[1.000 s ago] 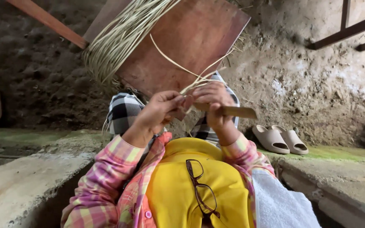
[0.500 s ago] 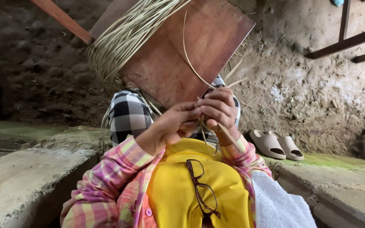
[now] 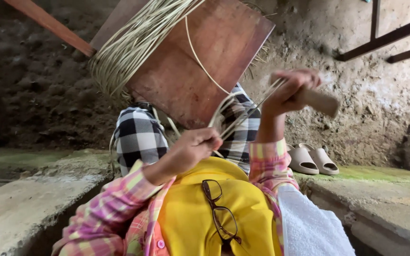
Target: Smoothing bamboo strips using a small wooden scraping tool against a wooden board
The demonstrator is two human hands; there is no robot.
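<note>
Strip: a pale cane strip (image 3: pixel 243 116) runs taut between both hands, above the checked-trousered knees.
Left hand (image 3: pixel 200 144): closed, pinching the strip's lower end.
Right hand (image 3: pixel 290 90): closed around a wooden-handled tool (image 3: pixel 321 102), blade hidden.
Technique: keep the strip tensioned, draw evenly.
Surroundings: cane bundle (image 3: pixel 134 42) on a brown board (image 3: pixel 205 61).

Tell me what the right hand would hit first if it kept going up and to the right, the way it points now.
Probably nothing close: past the right hand and its wooden handle the way looks free until the earthen wall, though depth is unclear.
</note>
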